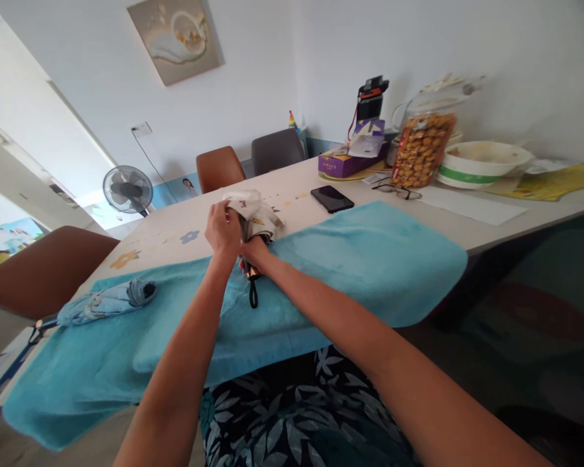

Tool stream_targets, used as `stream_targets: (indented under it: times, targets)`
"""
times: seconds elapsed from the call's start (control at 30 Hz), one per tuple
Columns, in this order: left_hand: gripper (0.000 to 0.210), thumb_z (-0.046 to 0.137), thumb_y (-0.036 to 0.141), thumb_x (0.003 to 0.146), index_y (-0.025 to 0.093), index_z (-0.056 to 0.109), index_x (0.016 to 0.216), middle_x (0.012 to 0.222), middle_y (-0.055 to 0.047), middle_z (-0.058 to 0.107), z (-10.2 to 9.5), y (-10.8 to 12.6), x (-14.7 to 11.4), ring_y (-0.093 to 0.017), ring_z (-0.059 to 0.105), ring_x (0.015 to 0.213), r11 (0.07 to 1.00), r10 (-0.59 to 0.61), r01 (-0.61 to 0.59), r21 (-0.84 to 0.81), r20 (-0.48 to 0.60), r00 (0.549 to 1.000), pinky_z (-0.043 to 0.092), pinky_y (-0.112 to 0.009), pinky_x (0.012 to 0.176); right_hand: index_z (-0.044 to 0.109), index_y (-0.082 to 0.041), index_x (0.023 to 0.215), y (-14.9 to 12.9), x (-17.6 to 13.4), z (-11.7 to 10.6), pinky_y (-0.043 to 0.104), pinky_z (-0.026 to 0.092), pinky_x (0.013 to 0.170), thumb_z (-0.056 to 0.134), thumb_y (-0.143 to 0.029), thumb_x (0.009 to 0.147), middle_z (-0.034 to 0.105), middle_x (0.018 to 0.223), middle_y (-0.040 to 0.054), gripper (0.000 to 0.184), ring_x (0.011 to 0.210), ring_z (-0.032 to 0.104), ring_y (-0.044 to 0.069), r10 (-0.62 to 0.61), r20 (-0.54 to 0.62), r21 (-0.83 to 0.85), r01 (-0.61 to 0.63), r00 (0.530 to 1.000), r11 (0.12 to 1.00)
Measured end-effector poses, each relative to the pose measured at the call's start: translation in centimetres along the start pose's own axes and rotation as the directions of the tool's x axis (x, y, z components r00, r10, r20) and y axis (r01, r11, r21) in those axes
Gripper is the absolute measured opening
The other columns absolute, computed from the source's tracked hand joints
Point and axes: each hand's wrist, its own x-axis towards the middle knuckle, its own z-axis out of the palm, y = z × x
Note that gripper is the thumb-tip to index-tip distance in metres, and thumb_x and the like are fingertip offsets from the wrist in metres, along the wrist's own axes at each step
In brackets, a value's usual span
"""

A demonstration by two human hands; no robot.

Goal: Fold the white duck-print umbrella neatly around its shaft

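Observation:
A folding umbrella [263, 220] with a white patterned canopy is held up over the table's front part. Its fabric is loosely gathered, and a black wrist strap [254, 294] hangs from the handle end. My right hand [255, 253] is closed around the handle area, just below the canopy. Higher up, my left hand [224, 227] grips the white fabric at its left side. Beneath both hands lies a turquoise towel [360, 259], spread along the table edge and hanging over it. A rolled blue umbrella [109, 301] rests on the towel at the left.
On the table [175, 243] beyond the towel are a black phone [331, 198], eyeglasses [397, 191], a purple box [343, 163], a jar of round snacks [423, 146] and a white bowl [484, 162]. Chairs [219, 168] stand behind; a fan [127, 189] is at the left.

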Motion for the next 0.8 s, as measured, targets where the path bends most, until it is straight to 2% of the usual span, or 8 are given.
stream_targets:
  times: [0.07,0.13,0.27,0.33,0.4,0.47,0.67,0.8]
  targets:
    - [0.026,0.040,0.013,0.083,0.019,0.060,0.097,0.097,-0.007,0.063,-0.2,-1.5,0.1,-0.019,0.058,0.095,0.973,-0.187,0.166,-0.159,-0.124,0.975,0.046,-0.034,0.089,0.046,-0.018,0.056,-0.2,-0.4,0.0,0.021,0.039,0.029,0.061,-0.013,0.078,0.046,0.035,-0.0021,0.027,0.030,0.049,0.014,0.024,0.012,0.094,-0.025,1.000,0.995]
    - [0.024,0.040,0.014,0.083,0.019,0.057,0.098,0.094,-0.005,0.061,-0.4,-3.1,0.1,-0.016,0.060,0.086,0.874,-0.399,0.317,-0.368,-0.171,0.901,0.051,-0.030,0.078,0.048,-0.017,0.062,-0.4,-0.7,-0.1,0.022,0.040,0.029,0.063,-0.013,0.076,0.047,0.040,-0.0021,0.021,0.032,0.050,0.015,0.016,-0.005,0.110,-0.016,1.000,0.994]
    - [0.019,0.041,0.019,0.083,0.019,0.055,0.096,0.087,-0.003,0.060,-0.8,-5.6,0.1,-0.013,0.061,0.071,0.521,-0.724,0.485,-0.703,-0.064,0.687,0.053,-0.025,0.058,0.049,-0.017,0.066,-1.0,-1.2,-0.4,0.022,0.040,0.029,0.066,-0.013,0.075,0.046,0.041,-0.0028,0.020,0.031,0.048,0.013,0.052,-0.003,0.115,-0.051,0.999,0.992]
    - [0.017,0.042,0.020,0.083,0.020,0.055,0.094,0.086,-0.003,0.061,-1.0,-6.2,0.1,-0.013,0.062,0.071,0.345,-0.821,0.522,-0.780,0.018,0.570,0.053,-0.024,0.057,0.048,-0.017,0.065,-1.1,-1.4,-0.5,0.022,0.039,0.029,0.066,-0.014,0.076,0.045,0.040,-0.0028,0.021,0.031,0.047,0.013,0.059,-0.004,0.123,-0.058,0.998,0.991]
    - [0.016,0.046,0.019,0.081,0.021,0.054,0.095,0.089,-0.003,0.063,-1.1,-6.6,0.1,-0.012,0.064,0.073,0.227,-0.868,0.539,-0.811,0.082,0.489,0.054,-0.023,0.059,0.048,-0.016,0.065,-1.1,-1.5,-0.7,0.021,0.039,0.028,0.066,-0.014,0.077,0.046,0.040,-0.0028,0.021,0.031,0.046,0.012,0.057,0.012,0.150,-0.058,0.998,0.987]
    - [0.020,0.048,0.018,0.080,0.021,0.053,0.098,0.092,-0.003,0.064,-1.1,-6.8,0.0,-0.012,0.065,0.076,0.185,-0.876,0.549,-0.815,0.117,0.469,0.055,-0.023,0.060,0.049,-0.016,0.066,-1.1,-1.5,-0.9,0.020,0.040,0.029,0.067,-0.015,0.078,0.047,0.042,-0.0033,0.021,0.032,0.047,0.011,0.058,0.040,0.197,-0.065,0.997,0.978]
    - [0.029,0.045,0.009,0.077,0.020,0.055,0.102,0.101,-0.005,0.065,-1.0,-7.4,0.1,-0.012,0.066,0.082,0.106,-0.839,0.544,-0.832,0.219,0.499,0.056,-0.025,0.067,0.051,-0.015,0.076,-1.4,-1.6,-1.7,0.019,0.042,0.031,0.071,-0.028,0.082,0.052,0.052,-0.0037,0.024,0.034,0.047,0.008,-0.008,0.220,0.414,-0.085,0.976,0.906]
    - [0.031,0.048,0.007,0.075,0.019,0.057,0.102,0.097,-0.004,0.066,-1.0,-7.4,0.3,-0.012,0.066,0.082,0.071,-0.809,0.490,-0.869,0.237,0.538,0.056,-0.025,0.069,0.051,-0.016,0.085,-1.6,-1.3,-2.1,0.018,0.042,0.033,0.062,-0.044,0.088,0.054,0.059,-0.0040,0.030,0.036,0.047,0.006,-0.026,0.255,0.494,-0.107,0.967,0.863]
